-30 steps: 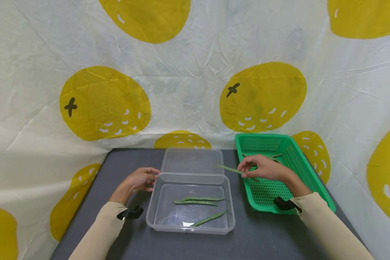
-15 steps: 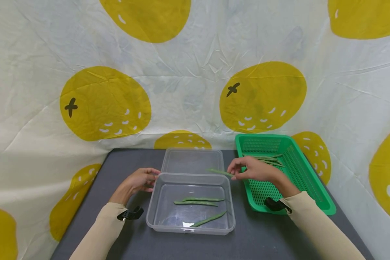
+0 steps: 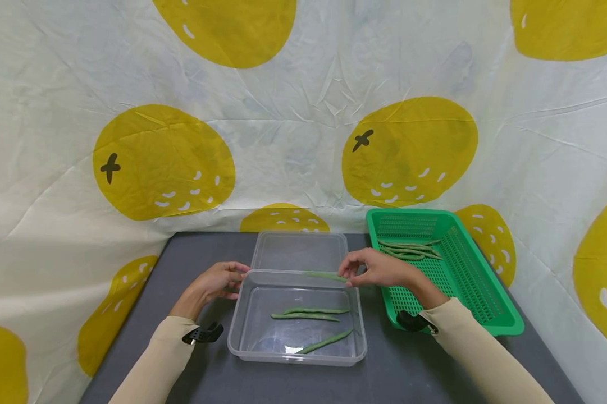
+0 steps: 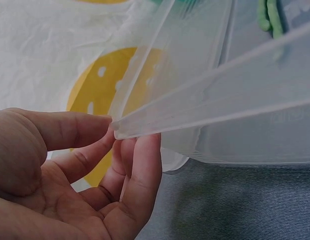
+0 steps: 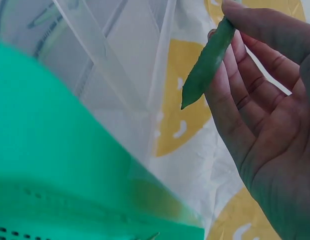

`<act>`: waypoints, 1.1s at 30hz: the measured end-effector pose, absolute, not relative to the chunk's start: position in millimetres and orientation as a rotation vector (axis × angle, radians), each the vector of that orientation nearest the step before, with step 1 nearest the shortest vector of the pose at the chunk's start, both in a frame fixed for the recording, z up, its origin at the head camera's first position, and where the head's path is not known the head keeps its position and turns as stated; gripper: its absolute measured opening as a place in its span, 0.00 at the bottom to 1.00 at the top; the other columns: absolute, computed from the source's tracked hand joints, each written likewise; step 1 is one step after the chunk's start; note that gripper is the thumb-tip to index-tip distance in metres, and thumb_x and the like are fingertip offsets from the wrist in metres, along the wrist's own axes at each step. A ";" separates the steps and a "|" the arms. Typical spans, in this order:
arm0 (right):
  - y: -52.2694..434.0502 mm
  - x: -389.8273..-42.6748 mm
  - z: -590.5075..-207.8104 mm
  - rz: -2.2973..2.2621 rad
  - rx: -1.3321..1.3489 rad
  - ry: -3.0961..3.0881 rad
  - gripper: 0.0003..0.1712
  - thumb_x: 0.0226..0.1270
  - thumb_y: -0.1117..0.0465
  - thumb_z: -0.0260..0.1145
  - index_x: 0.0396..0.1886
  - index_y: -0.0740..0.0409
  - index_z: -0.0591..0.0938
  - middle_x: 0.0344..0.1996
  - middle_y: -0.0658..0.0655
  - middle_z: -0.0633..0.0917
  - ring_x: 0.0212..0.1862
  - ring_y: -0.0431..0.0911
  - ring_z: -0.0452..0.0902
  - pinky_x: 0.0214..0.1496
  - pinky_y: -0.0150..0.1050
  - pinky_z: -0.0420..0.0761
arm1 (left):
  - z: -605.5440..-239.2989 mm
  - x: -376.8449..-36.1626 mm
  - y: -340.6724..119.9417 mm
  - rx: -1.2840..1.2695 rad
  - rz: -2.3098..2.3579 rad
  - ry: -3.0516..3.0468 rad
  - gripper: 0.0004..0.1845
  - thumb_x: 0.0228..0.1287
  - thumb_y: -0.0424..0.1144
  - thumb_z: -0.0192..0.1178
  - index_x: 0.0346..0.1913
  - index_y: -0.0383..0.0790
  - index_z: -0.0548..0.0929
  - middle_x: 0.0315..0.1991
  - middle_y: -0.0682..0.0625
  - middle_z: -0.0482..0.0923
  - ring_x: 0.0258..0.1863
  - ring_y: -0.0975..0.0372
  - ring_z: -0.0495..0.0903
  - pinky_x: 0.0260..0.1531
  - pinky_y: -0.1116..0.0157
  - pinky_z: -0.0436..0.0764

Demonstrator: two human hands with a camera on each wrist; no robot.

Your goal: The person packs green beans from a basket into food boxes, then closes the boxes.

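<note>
Your head view is bright and evenly lit, with soft shadows and a small white glare in the clear container point(image 3: 292, 349). Its edges bow outward. In your wrist views, the near green basket point(image 5: 55, 165) blurs heavily.

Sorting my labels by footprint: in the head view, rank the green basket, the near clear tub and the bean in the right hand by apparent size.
1. green basket
2. clear tub, nearly as big; nearer, so unsure
3. bean pinched by the right hand, smallest

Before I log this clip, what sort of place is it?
Probably a staged recording booth, not a real kitchen: a fruit-print sheet as backdrop, a grey table, and only a clear tub and green basket of beans.
</note>
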State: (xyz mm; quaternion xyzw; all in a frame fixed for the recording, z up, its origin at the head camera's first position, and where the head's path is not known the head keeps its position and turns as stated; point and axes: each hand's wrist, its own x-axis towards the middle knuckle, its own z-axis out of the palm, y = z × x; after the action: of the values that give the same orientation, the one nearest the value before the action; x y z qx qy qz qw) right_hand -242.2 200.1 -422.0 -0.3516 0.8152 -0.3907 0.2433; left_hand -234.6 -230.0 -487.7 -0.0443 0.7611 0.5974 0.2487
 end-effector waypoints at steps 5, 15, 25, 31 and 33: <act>192.5 -240.5 -425.4 -1.061 -0.977 2.208 0.10 0.68 0.58 0.72 0.48 0.48 0.85 0.42 0.49 0.86 0.43 0.46 0.81 0.49 0.45 0.83 | -487.7 -234.3 -229.5 -0.125 1.636 2.072 0.21 0.70 0.30 0.55 0.63 0.28 0.75 0.45 0.40 0.83 0.36 0.58 0.82 0.35 0.57 0.84; 178.8 -225.9 -419.7 -1.120 -1.018 2.131 0.13 0.71 0.60 0.69 0.53 0.51 0.84 0.48 0.53 0.85 0.48 0.49 0.81 0.53 0.45 0.82 | -488.5 -234.2 -229.5 -0.123 1.646 2.059 0.21 0.69 0.30 0.55 0.63 0.27 0.75 0.44 0.40 0.83 0.36 0.58 0.82 0.34 0.58 0.84; 206.7 -226.0 -410.9 -1.120 -0.987 2.196 0.14 0.74 0.58 0.66 0.56 0.45 0.83 0.52 0.48 0.84 0.50 0.49 0.82 0.56 0.47 0.81 | -484.1 -234.4 -228.6 -0.132 1.628 2.064 0.21 0.69 0.30 0.56 0.63 0.28 0.75 0.44 0.40 0.83 0.37 0.56 0.82 0.34 0.57 0.84; 229.5 -231.8 -407.4 -1.111 -0.988 2.260 0.15 0.75 0.60 0.64 0.58 0.53 0.82 0.53 0.53 0.85 0.50 0.50 0.83 0.55 0.43 0.82 | -482.7 -234.3 -228.9 -0.132 1.629 2.069 0.20 0.69 0.31 0.56 0.63 0.29 0.76 0.45 0.41 0.84 0.38 0.56 0.83 0.35 0.57 0.84; 235.7 -233.8 -406.4 -1.121 -0.972 2.268 0.15 0.75 0.60 0.64 0.58 0.53 0.82 0.53 0.55 0.85 0.50 0.51 0.83 0.54 0.42 0.82 | -482.9 -234.2 -229.3 -0.133 1.631 2.067 0.20 0.70 0.31 0.56 0.63 0.29 0.76 0.44 0.41 0.84 0.38 0.56 0.83 0.35 0.57 0.84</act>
State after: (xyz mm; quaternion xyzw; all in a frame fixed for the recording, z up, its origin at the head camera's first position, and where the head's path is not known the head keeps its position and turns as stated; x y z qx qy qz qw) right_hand -233.8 235.7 -406.4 -0.3504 0.8175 -0.4040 0.2140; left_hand -234.2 -229.3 -482.9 -0.0488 0.7592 0.5990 0.2498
